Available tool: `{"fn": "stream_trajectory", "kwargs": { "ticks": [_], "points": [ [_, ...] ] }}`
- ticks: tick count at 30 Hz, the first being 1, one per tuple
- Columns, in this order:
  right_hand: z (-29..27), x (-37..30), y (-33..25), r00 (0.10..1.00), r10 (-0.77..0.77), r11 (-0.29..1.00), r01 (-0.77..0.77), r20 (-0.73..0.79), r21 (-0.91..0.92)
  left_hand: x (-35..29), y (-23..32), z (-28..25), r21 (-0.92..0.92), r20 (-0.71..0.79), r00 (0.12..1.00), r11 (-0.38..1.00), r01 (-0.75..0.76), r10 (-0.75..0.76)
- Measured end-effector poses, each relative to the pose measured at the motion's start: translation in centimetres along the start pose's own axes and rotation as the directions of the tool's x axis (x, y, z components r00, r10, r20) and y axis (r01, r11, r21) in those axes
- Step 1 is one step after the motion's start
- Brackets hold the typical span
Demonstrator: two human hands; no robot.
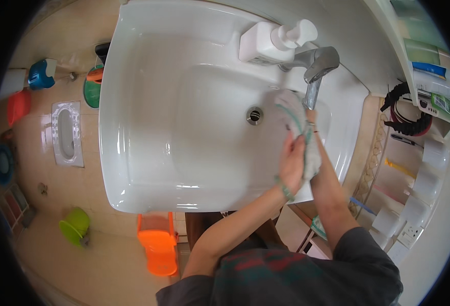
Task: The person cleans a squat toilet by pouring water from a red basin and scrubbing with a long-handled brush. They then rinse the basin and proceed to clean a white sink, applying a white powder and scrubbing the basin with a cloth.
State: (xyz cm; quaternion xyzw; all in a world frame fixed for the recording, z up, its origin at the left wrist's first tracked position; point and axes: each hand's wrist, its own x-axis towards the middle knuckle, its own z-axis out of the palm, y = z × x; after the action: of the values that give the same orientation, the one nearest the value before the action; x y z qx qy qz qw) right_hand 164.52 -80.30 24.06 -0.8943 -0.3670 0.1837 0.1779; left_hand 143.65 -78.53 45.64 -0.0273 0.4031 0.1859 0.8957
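Observation:
A white cloth (288,105) with a green stripe, a small towel by its look, hangs bunched over the right part of the white sink (153,117), below the chrome faucet (320,66). My left hand (291,166) presses its fingers against the lower part of the cloth and grips it; a green band circles that wrist. On the far side of the cloth, right under the spout, is my right hand (311,116), with a thin dark band at the wrist. Cloth and blur hide its fingers. Left of the cloth the drain (254,116) shows.
A white pump bottle (266,43) stands on the sink's back ledge beside the faucet. At right, a wall shelf (434,107) and several white holders line the wall. On the floor at left are an orange plastic chair (157,250), a green bucket (75,225) and a squat toilet (67,133).

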Motion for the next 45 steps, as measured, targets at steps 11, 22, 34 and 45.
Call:
{"fn": "stream_trajectory", "kwargs": {
  "ticks": [11,22,34,45],
  "points": [
    [-6.9,-4.4,-9.5,0.911,0.176,0.316,-0.411,0.373,0.855,1.2,-1.8,-0.8,0.144,0.130,0.990,0.987,-0.078,0.059],
    [3.4,-3.7,-24.4,0.979,0.191,0.677,-0.180,0.066,0.713,-4.7,6.1,-7.0,-0.032,-0.161,0.926,0.935,-0.352,0.343],
    [-1.2,-6.3,-23.0,0.827,-0.206,0.941,0.314,-0.523,0.127,-4.6,5.3,-8.6,-0.098,-0.031,0.999,0.994,-0.045,0.042],
    [0.5,-4.1,-34.0,0.731,-0.539,0.776,0.624,-0.418,0.091,-7.2,12.9,-9.4,-0.105,-0.037,0.980,0.974,-0.200,0.197]
  ]
}}
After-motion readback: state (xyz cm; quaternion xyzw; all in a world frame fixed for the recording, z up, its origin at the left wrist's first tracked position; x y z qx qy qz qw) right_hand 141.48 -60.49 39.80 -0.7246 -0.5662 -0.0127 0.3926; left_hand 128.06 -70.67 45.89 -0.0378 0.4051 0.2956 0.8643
